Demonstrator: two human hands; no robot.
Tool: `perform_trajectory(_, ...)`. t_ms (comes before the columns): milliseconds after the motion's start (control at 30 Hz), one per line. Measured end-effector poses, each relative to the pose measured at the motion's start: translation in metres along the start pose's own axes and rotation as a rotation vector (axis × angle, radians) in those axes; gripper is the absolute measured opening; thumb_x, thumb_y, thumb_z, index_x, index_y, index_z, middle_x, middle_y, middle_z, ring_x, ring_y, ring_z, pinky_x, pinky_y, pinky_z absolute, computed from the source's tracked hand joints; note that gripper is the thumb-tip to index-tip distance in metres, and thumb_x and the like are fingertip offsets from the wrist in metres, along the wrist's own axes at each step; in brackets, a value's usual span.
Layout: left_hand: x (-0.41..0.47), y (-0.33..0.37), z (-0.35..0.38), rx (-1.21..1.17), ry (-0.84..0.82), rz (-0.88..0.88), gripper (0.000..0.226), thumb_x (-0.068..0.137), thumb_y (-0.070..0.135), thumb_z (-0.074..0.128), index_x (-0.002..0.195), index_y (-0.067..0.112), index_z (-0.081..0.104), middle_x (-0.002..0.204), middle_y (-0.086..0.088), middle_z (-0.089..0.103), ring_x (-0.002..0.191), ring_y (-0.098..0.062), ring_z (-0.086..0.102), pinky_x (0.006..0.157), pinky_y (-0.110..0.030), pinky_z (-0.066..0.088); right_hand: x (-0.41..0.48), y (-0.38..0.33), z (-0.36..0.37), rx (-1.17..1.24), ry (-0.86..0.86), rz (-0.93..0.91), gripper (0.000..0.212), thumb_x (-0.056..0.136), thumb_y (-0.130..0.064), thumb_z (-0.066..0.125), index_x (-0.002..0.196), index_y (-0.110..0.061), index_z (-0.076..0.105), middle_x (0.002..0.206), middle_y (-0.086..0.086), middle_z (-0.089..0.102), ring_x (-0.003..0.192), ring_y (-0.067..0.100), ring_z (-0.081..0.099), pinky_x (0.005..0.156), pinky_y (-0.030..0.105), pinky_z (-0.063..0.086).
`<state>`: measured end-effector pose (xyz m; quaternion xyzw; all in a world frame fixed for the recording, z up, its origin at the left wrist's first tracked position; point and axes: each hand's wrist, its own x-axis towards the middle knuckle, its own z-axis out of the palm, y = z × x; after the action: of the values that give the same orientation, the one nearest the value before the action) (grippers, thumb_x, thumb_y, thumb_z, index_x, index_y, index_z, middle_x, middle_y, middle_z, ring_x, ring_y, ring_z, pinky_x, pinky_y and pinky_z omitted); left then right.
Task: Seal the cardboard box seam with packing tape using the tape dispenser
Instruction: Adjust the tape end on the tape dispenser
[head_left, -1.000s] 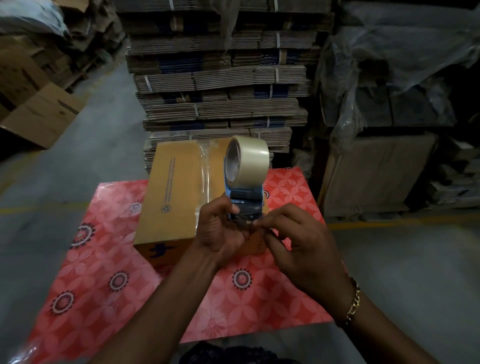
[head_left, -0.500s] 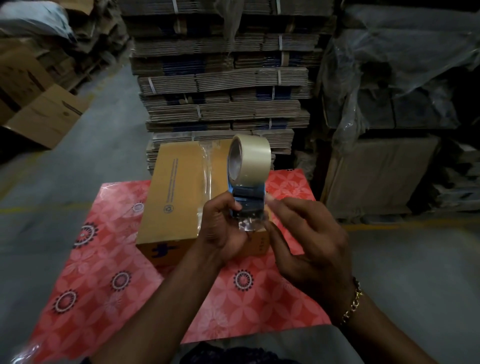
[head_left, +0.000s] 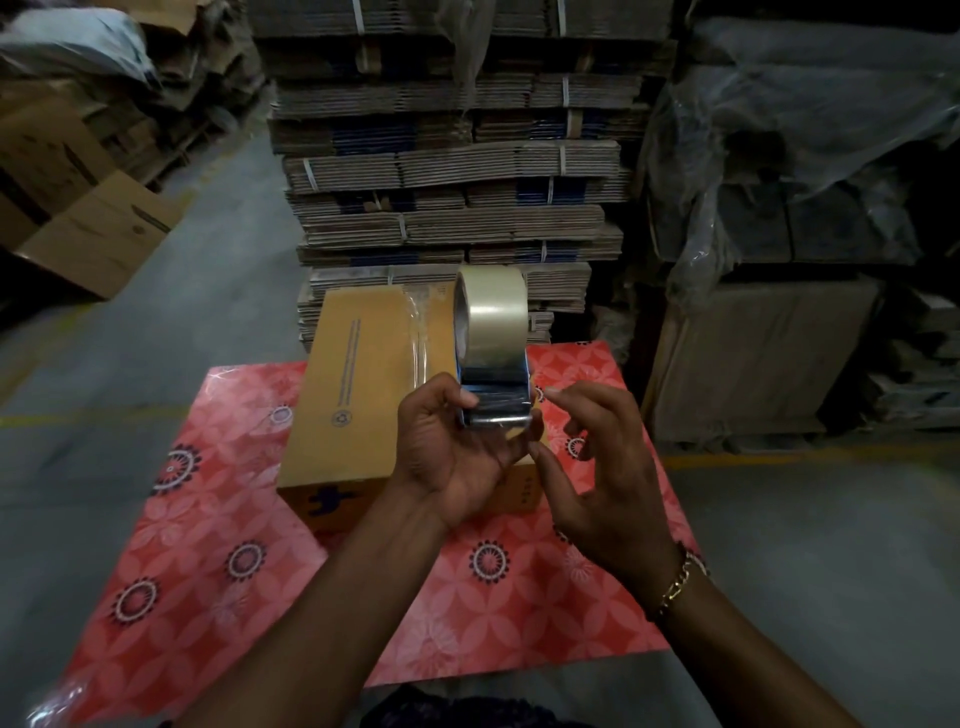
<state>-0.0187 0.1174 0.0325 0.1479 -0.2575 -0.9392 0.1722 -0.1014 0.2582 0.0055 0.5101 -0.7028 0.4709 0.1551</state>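
Observation:
A closed yellow-brown cardboard box (head_left: 358, 384) lies on a table with a red flowered cover (head_left: 218, 571). A shiny strip of clear tape (head_left: 418, 332) runs along its top seam. Above the box's near right part, my left hand (head_left: 457, 457) grips a blue tape dispenser (head_left: 496, 405) that carries a roll of clear tape (head_left: 493, 317), roll end up. My right hand (head_left: 608, 467) hovers just right of the dispenser's lower end with fingers spread, thumb tip close to my left fingertips, holding nothing that I can make out.
A tall stack of strapped flat cardboard sheets (head_left: 452, 171) stands right behind the table. Plastic-wrapped pallets (head_left: 789, 208) fill the right side. Loose brown cartons (head_left: 98, 228) lie on the grey concrete floor at the left.
My right hand has drawn away from the dispenser's lower end and spread its fingers. My left hand has turned the dispenser a little, palm more upward.

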Motion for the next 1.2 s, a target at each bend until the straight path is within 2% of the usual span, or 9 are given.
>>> perform_trajectory(200,0.0,-0.001,-0.002,0.013,0.042,-0.01,0.073,0.063,0.014,0.049,0.134,-0.003,0.051,0.111,-0.02,0.055,0.087,-0.029,0.059,0.072,-0.034,0.044,0.012,-0.009,-0.006,-0.001,0.026,-0.104,0.032,0.084,-0.001,0.079,0.112,-0.011,0.067,0.106,0.015,0.064,0.094,0.031,0.065,0.076,0.043,0.055)
perform_trajectory(300,0.001,0.001,-0.005,0.015,0.048,-0.009,0.089,0.061,0.013,0.054,0.147,-0.007,0.04,0.121,-0.021,0.05,0.093,-0.03,0.061,0.074,-0.036,0.049,0.012,-0.009,-0.008,-0.043,-0.038,-0.115,0.015,0.082,-0.001,0.081,0.096,-0.005,0.077,0.102,0.01,0.066,0.087,0.028,0.062,0.071,0.045,0.052)
perform_trajectory(367,0.001,0.001,-0.005,0.032,0.05,-0.022,0.089,0.057,0.014,0.056,0.144,-0.006,0.044,0.117,-0.021,0.054,0.09,-0.031,0.064,0.067,-0.032,0.047,0.013,-0.011,-0.009,-0.016,-0.079,-0.08,0.011,0.084,-0.005,0.082,0.094,-0.007,0.078,0.102,0.009,0.066,0.088,0.026,0.062,0.072,0.039,0.051)
perform_trajectory(533,0.001,0.001,-0.01,0.092,0.069,-0.012,0.096,0.048,0.015,0.068,0.14,-0.006,0.05,0.119,-0.021,0.053,0.093,-0.031,0.057,0.068,-0.034,0.043,0.02,-0.021,-0.014,0.211,-0.197,0.13,0.005,0.088,-0.012,0.077,0.093,-0.01,0.077,0.099,0.003,0.061,0.089,0.004,0.057,0.074,0.011,0.04)
perform_trajectory(700,0.0,0.004,-0.013,0.1,-0.017,-0.002,0.084,0.047,0.019,0.075,0.128,0.001,0.062,0.113,-0.017,0.062,0.097,-0.03,0.062,0.079,-0.038,0.048,0.031,-0.029,-0.02,0.343,-0.293,0.355,0.007,0.089,-0.01,0.077,0.085,-0.015,0.075,0.098,0.002,0.06,0.079,0.012,0.055,0.06,0.013,0.046)
perform_trajectory(833,0.0,0.005,-0.015,0.099,-0.063,-0.001,0.099,0.056,0.022,0.071,0.148,-0.002,0.041,0.13,-0.019,0.049,0.117,-0.036,0.048,0.088,-0.043,0.048,0.037,-0.031,-0.021,0.515,-0.334,0.571,0.009,0.084,-0.017,0.078,0.077,-0.016,0.073,0.086,-0.005,0.062,0.066,0.0,0.052,0.056,0.011,0.047)
perform_trajectory(933,0.001,0.004,-0.014,0.09,-0.081,-0.015,0.102,0.052,0.024,0.075,0.146,-0.002,0.043,0.125,-0.018,0.054,0.11,-0.033,0.054,0.084,-0.042,0.052,0.042,-0.033,-0.023,0.621,-0.354,0.73,0.008,0.078,-0.022,0.073,0.072,-0.022,0.069,0.071,-0.015,0.063,0.057,0.0,0.048,0.049,0.012,0.038)
perform_trajectory(1033,0.003,0.003,-0.017,0.086,-0.08,-0.006,0.094,0.049,0.024,0.077,0.137,0.003,0.052,0.12,-0.017,0.06,0.104,-0.031,0.06,0.085,-0.042,0.053,0.045,-0.033,-0.027,0.628,-0.404,0.852,0.018,0.089,-0.011,0.07,0.075,-0.022,0.067,0.071,-0.011,0.059,0.059,0.007,0.045,0.045,0.02,0.034)
perform_trajectory(1200,0.004,0.001,-0.019,0.102,-0.108,0.003,0.089,0.05,0.022,0.077,0.134,0.004,0.054,0.116,-0.017,0.064,0.1,-0.03,0.064,0.087,-0.043,0.053,0.049,-0.033,-0.029,0.552,-0.472,0.913,0.018,0.093,-0.015,0.067,0.078,-0.024,0.066,0.064,-0.012,0.056,0.058,0.007,0.05,0.044,0.024,0.03)
